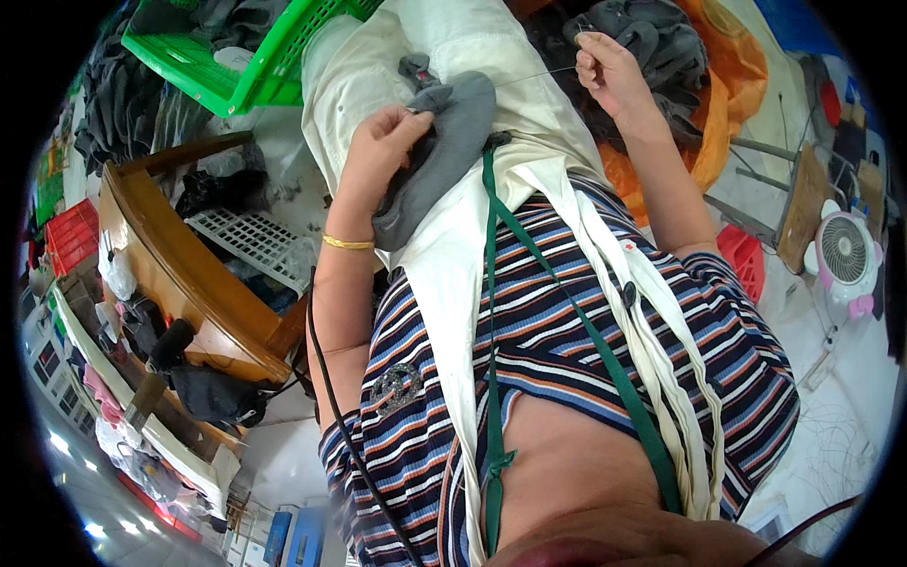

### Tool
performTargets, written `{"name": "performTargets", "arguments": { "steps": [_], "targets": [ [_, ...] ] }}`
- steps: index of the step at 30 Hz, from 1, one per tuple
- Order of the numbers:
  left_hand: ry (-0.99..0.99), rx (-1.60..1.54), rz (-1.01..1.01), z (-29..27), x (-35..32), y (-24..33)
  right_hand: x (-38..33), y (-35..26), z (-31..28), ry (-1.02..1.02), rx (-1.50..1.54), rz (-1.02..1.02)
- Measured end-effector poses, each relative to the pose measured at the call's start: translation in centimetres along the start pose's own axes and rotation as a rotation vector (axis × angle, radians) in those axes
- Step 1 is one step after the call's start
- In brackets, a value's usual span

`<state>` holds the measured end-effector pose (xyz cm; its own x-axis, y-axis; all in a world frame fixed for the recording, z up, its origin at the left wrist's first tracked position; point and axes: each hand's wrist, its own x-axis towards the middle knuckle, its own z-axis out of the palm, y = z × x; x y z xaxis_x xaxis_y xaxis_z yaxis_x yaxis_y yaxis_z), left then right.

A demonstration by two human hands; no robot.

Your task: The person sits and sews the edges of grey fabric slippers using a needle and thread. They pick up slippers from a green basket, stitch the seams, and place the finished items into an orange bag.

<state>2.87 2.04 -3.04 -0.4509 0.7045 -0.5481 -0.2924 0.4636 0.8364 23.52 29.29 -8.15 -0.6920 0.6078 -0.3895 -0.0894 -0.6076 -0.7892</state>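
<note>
Apron [444,283]: cream cloth, smooth, spread over my lap; green strap across it, striped knit shirt under it.

Wooden table [179,274]: curved rim, varnished, at my left, dark cloth heaped on and below it.

Green crate [236,66]: plastic lattice, rigid, above my left knee; more grey socks heaped beyond my right hand on orange sheeting.

Sock [444,151]: grey knit, soft and limp, lay on my lap over the apron. My left hand [383,142] was clamped on it, thumb and fingers pinching the fabric near its upper end.

Thread [534,77]: thin, pale, drawn taut from the sock to my right hand [609,71], whose fingertips were pinched shut on its far end. Whether a needle was between them I could not tell.

Hands well apart, joined only by the thread.

Risks, as I judged them: a harder pull could snap the thread or pucker the knit; a loosened left grip could let the sock slide off the smooth apron; a hidden needle could prick my fingers.
</note>
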Motion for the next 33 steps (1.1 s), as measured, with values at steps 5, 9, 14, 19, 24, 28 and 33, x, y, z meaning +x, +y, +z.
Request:
{"name": "performTargets", "arguments": {
  "steps": [5,9,14,19,24,28,33],
  "targets": [
    [0.262,0.395,0.203,0.9,1.8,-1.1,-1.5,-2.0,2.1,-0.088,-0.187,-0.140],
    [0.349,0.506,0.283,1.4,2.7,-1.5,-4.5,-5.6,4.3,-0.310,-0.154,-0.264],
    [0.365,0.662,0.309,1.3,2.7,-1.2,-10.0,-11.2,7.8,-0.724,0.118,-0.580],
    [0.188,0.680,0.135,1.2,1.4,2.3,-12.4,-10.3,12.1,-0.988,0.094,-0.295],
    [-0.041,0.408,0.111,2.7,1.0,3.0,-9.4,-9.8,13.0,-1.546,-0.153,-0.104],
    [-0.139,-0.352,-0.143,0.7,1.4,2.4,-7.2,-8.8,13.5,-1.241,-0.742,-0.018],
    [-0.177,-0.323,-0.140,-0.3,0.7,2.2,-3.2,-0.8,12.6,-0.640,-1.222,-0.631]
  ]
}}
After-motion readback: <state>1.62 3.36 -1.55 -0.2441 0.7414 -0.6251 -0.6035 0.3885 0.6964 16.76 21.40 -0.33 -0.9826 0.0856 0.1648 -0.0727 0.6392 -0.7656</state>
